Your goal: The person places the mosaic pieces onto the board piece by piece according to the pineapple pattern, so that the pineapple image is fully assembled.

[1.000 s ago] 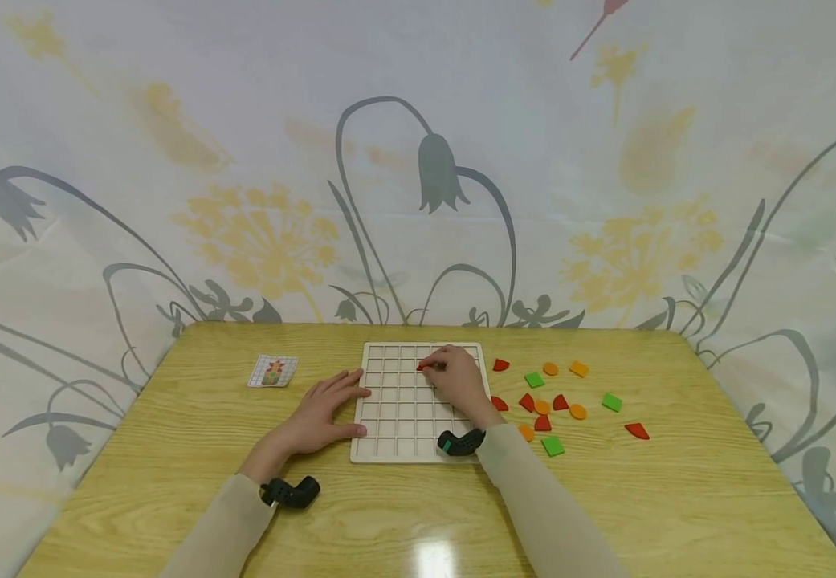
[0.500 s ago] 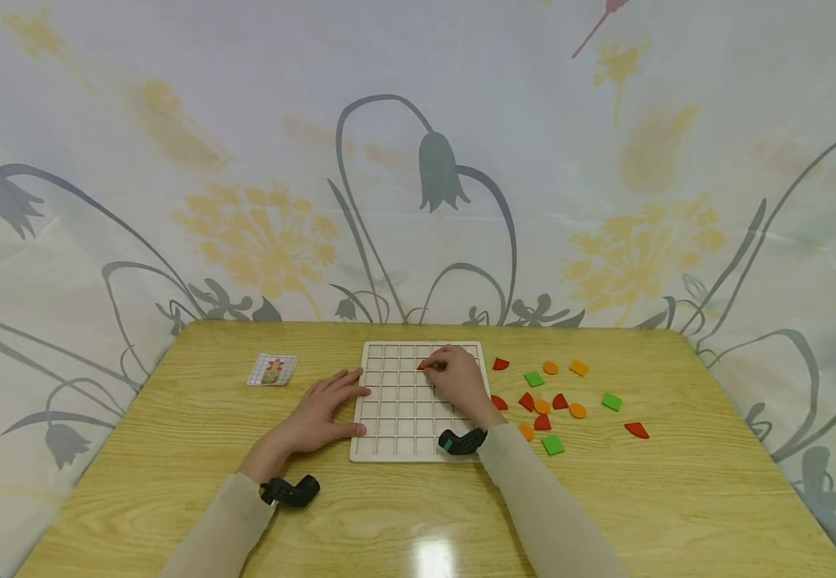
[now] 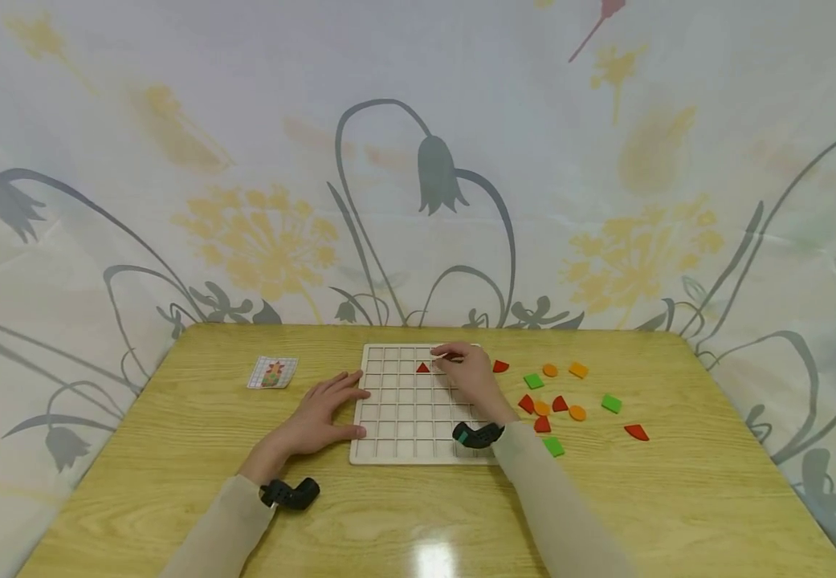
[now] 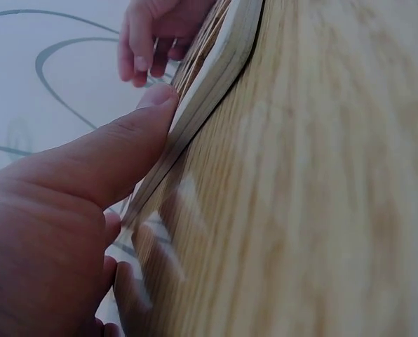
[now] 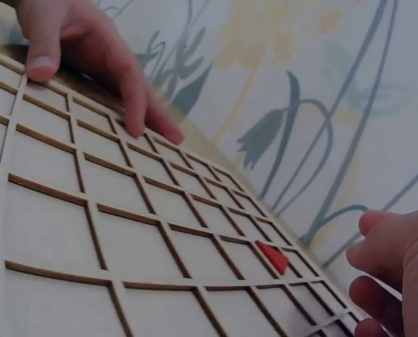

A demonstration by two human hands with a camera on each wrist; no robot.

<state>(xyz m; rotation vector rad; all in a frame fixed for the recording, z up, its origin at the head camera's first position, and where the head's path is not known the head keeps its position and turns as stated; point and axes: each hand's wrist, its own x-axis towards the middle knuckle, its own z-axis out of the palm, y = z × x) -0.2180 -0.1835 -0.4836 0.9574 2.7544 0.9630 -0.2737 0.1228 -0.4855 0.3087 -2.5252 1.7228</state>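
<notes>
A pale wooden grid board (image 3: pixel 396 449) lies on the table. One small red triangular piece (image 3: pixel 423 368) sits in a cell of its second row from the back; the right wrist view shows this red piece (image 5: pixel 273 258) inside the cell's ribs. My left hand (image 3: pixel 321 413) rests with spread fingers along the board's left edge, the thumb and fingertips touching the rim. Just right of the red piece, my right hand (image 3: pixel 470 377) hovers over the board, fingers loosely bent and apart from the piece. Nothing shows in its grasp.
Right of the board lie scattered red quarter-round pieces (image 3: pixel 637 433), orange discs (image 3: pixel 577 413), green squares (image 3: pixel 611 403) and an orange square (image 3: pixel 579 369). A printed pattern card (image 3: pixel 273 372) lies to the left. Behind the table (image 3: pixel 360 514) hangs a flower-patterned cloth (image 3: pixel 389 225).
My right hand has let go of the red triangular piece and moved a little to the right, leaving it in the cell. My left hand has stayed put.
</notes>
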